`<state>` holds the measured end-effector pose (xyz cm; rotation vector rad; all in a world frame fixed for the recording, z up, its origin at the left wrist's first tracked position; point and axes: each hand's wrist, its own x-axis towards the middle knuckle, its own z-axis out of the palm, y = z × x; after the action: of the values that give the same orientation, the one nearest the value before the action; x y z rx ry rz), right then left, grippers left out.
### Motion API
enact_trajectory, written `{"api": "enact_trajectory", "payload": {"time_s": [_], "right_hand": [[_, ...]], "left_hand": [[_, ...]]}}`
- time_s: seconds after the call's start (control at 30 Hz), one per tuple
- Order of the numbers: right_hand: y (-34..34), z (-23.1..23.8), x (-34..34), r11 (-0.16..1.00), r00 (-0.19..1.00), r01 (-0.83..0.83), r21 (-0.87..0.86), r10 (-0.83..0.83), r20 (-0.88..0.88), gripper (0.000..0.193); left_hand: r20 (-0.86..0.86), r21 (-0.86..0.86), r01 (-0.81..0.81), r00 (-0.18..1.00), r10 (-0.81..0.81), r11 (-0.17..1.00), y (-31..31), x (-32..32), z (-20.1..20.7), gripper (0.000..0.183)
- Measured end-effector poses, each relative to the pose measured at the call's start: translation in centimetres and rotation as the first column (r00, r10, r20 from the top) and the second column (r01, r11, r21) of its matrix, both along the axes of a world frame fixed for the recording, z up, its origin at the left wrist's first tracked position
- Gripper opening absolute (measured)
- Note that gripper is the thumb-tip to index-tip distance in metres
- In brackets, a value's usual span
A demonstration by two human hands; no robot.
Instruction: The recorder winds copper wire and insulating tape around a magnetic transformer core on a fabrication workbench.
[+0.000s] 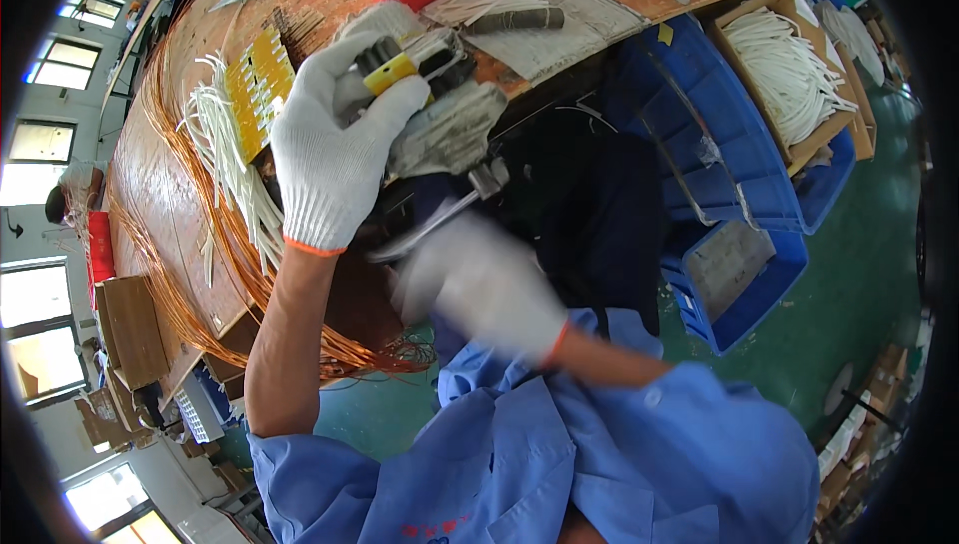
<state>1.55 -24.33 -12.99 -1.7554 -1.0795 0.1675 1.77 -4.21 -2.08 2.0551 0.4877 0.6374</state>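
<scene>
White-gloved left hand (330, 149) at the grey metal vise (450, 134), work seemingly midway

The left fingers are curled closed around a yellow-and-black piece (390, 71), which is at the upper end of the vise; the thumb lies against its lower side. The right hand (489, 289) is blurred, just beside the metal lever (435, 227), so one cannot tell how far its fingers are open, or whether they hold the lever.

This piece is already at the vise, but whether it is finished cannot be seen. Much material seems to remain: white tubes (215, 119) lie on the bench (175, 204) near a yellow rack (245, 84) and copper wires (165, 134), and more tubes fill a cardboard box (817, 149). Which of these are already processed, the view does not show.
</scene>
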Motion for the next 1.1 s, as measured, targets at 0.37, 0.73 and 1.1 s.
{"api": "enact_trajectory", "payload": {"time_s": [0.37, 0.73, 1.1], "right_hand": [[-1.5, -1.9, 5.2, 0.929, 0.971, 0.241, -0.280, -0.234, 0.057, 0.053], [-0.4, 2.4, 5.7, 0.922, 0.881, 0.387, -0.036, -0.358, 0.309, 0.055], [-2.5, -5.3, 7.5, 0.901, 0.853, 0.344, -0.264, -0.418, -0.312, 0.061]], "left_hand": [[0.004, -0.004, 0.048, 0.999, -0.048, 0.999, -0.3, -0.3, 0.6, 0.055], [0.035, 0.152, 0.055, 0.998, -0.060, 0.987, 1.2, -1.7, -0.3, 0.062], [0.021, 0.681, -0.590, 0.608, 0.794, 0.434, 18.5, -19.9, -6.0, 0.041]]}}
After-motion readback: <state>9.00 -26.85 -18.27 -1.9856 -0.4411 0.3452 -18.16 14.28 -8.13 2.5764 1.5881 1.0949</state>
